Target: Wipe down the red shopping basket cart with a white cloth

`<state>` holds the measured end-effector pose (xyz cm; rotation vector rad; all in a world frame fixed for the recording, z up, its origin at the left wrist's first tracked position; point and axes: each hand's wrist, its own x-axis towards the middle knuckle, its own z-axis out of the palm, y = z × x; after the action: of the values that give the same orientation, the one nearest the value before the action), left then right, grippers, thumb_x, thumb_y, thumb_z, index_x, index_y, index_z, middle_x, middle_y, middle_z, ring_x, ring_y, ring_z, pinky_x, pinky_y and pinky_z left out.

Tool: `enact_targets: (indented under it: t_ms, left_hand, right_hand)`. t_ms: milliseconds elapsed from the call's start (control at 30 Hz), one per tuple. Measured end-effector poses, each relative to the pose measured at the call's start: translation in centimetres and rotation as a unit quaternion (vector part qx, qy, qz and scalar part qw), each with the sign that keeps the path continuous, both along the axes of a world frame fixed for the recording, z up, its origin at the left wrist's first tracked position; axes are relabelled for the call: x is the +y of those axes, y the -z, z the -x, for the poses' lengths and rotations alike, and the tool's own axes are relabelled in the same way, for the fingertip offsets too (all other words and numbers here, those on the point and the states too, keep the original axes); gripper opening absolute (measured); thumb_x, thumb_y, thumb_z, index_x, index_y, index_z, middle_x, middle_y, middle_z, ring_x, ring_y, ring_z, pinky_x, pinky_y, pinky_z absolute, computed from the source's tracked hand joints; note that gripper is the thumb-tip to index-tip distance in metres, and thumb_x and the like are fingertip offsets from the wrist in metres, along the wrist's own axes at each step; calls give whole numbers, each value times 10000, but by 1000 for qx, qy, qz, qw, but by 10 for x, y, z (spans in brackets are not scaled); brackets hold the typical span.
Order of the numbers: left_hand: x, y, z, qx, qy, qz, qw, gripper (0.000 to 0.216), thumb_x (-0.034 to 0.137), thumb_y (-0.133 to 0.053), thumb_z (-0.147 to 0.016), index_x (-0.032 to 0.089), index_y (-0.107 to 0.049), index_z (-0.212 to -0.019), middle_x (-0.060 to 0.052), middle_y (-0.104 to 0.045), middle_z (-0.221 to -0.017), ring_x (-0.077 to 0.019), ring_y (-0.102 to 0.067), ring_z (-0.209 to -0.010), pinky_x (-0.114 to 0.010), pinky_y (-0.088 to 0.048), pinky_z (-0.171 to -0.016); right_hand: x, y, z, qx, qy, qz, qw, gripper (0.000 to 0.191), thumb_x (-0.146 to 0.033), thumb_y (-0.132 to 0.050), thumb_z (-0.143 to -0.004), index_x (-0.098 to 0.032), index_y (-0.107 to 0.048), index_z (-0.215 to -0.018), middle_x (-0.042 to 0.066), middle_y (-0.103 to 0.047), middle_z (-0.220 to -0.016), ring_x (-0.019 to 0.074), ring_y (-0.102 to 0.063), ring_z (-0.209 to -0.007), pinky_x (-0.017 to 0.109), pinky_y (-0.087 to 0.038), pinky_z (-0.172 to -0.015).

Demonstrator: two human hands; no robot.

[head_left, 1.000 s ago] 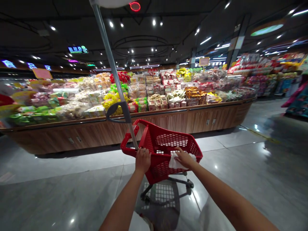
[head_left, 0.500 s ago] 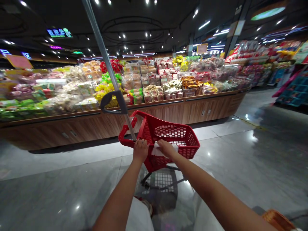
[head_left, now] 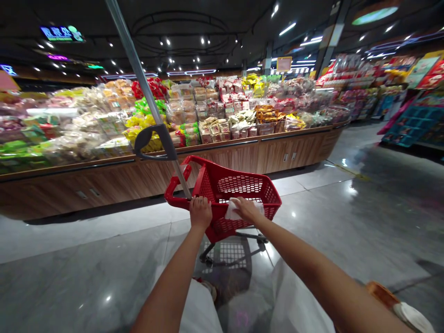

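A red shopping cart (head_left: 239, 182) with a perforated basket stands in front of me, its handle end to the left. My left hand (head_left: 200, 212) is closed over the cart's near rim, close to the foot of a grey metal pole (head_left: 133, 60) with a dark grey loop grip. My right hand (head_left: 247, 209) presses a white cloth (head_left: 233, 210) onto the basket's near top edge, fingers folded over it. Part of the cloth hangs down outside the basket, and some is hidden under the hand.
A long wood-panelled display counter (head_left: 236, 157) piled with packaged food runs behind the cart. Blue-green shelving (head_left: 405, 122) stands at the right. Glossy grey floor tiles (head_left: 114, 268) surround the cart. An orange-brown object (head_left: 381, 293) shows at the lower right.
My right hand has slid the white cloth a little to the right along the cart's near rim. My left hand keeps its hold. The whole view has shifted slightly.
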<state>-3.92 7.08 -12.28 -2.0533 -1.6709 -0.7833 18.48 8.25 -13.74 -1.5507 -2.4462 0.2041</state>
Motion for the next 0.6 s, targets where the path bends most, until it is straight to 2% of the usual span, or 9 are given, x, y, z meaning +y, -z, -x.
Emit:
enact_targets:
  t_ms: [100, 200, 300, 500, 600]
  left_hand:
    - [-4, -1, 0, 31, -7, -2, 999, 237, 239, -387, -915, 177, -612, -959, -124, -635, -965, -293, -549, -1049, -490, -346, -1034]
    - [-7, -3, 9, 59, -4, 13, 998, 228, 242, -400, -918, 178, -616, -949, -124, -639, -982, -287, -550, -1049, -469, -361, -1020]
    - [-7, -4, 24, 70, 13, 20, 997, 233, 294, -411, -933, 188, -618, -951, -115, -645, -993, -280, -554, -1045, -458, -369, -1010]
    - [0, -5, 39, 57, 13, 17, 998, 249, 313, -397, -935, 183, -610, -933, -120, -639, -979, -275, -547, -1033, -456, -348, -1031]
    - [1, -6, 34, 43, 1, 12, 999, 246, 294, -384, -925, 181, -601, -909, -124, -629, -953, -283, -537, -1027, -467, -337, -1041]
  right_hand:
    - [0, -14, 63, 36, -38, -25, 998, 423, -311, -419, -974, -271, -382, -1393, 91, -508, -1298, 221, -520, -1095, 336, -396, -878]
    - [0, -18, 83, 38, -53, -33, 997, 370, -284, -398, -980, -263, -437, -1347, 83, -547, -1235, 211, -539, -1058, 315, -406, -857]
    - [3, -10, 57, 13, -51, -13, 999, 362, -295, -402, -979, -279, -458, -1337, 74, -568, -1202, 204, -569, -1010, 306, -410, -834]
    - [1, 14, -45, -47, 14, 6, 999, 372, -354, -466, -953, -258, -513, -1309, 91, -566, -1232, 237, -560, -1059, 327, -393, -859]
    - [-4, 15, -64, -54, 49, 12, 997, 397, -370, -458, -954, -257, -493, -1333, 104, -552, -1252, 248, -529, -1113, 338, -381, -879]
